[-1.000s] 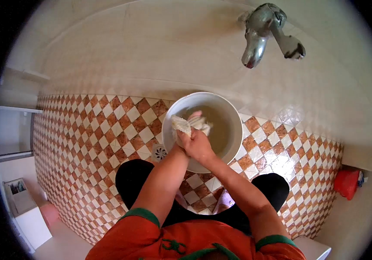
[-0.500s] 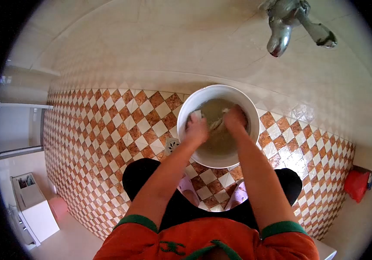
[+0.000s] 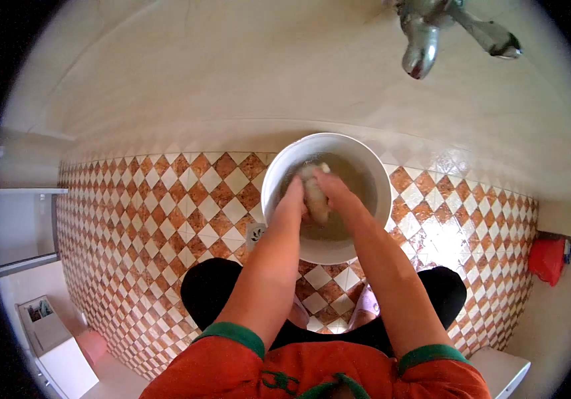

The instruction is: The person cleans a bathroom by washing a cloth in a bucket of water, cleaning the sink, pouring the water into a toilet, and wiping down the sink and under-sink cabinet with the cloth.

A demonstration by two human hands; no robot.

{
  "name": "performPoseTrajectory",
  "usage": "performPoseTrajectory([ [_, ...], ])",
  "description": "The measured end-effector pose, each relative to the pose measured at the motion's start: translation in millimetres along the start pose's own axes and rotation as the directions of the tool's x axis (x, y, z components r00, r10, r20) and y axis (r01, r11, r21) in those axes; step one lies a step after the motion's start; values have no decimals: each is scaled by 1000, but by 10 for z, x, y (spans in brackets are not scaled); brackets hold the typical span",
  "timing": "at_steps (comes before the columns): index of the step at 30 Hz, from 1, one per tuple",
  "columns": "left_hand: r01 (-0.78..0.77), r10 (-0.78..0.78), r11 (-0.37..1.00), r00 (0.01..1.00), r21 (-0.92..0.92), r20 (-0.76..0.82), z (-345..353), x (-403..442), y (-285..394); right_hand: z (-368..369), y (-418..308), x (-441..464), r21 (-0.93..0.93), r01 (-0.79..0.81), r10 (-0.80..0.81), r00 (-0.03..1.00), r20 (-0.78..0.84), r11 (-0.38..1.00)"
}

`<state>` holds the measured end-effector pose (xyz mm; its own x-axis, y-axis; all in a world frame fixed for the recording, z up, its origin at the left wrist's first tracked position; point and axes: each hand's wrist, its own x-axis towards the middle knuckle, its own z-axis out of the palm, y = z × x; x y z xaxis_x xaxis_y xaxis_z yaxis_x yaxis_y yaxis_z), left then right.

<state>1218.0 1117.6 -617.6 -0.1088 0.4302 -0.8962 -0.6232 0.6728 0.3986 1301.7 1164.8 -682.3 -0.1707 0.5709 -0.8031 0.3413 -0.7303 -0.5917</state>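
A white bucket (image 3: pixel 384 193) holding murky water (image 3: pixel 358 169) stands on the floor between my feet. Inside it, both hands have come together on a pale wet cloth (image 3: pixel 314 194), bunched into a lump. My left hand (image 3: pixel 293 196) grips its left side, and my right hand (image 3: pixel 330 186) closes on it from the right. Part of the cloth shows between the hands and beyond them. Some of my fingers are hidden behind the cloth and the hands.
A metal tap (image 3: pixel 422 46) juts from the wall above, right of the bucket. A floor drain (image 3: pixel 256 233) lies at the bucket's left. A red bag (image 3: pixel 547 261) is by the right wall; a white cabinet (image 3: pixel 66 362) and a pink bucket (image 3: pixel 91 346) are at lower left. The right floor looks wet.
My hands were apart at opposite sides of the bucket, with cloth stretched between them. Now they meet left of its middle, the cloth gathered up. The view has shifted slightly.
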Motion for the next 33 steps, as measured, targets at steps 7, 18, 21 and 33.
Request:
performPoseTrajectory([
  [7,113,20,964,873,-242,487,-240,389,-69,344,-415,-1374,-407,574,-634,773,-16,710],
  [18,-282,217,111,943,953,254,-97,59,14,-436,-383,-1089,-813,176,-500,851,-157,555],
  [21,-161,282,-445,908,881,309,-179,61,36,-615,-352,-1209,-813,408,-691,723,11,414],
  [33,-842,337,26,515,539,788,159,-1428,835,-925,-1106,-2261,-537,673,-678,697,232,508],
])
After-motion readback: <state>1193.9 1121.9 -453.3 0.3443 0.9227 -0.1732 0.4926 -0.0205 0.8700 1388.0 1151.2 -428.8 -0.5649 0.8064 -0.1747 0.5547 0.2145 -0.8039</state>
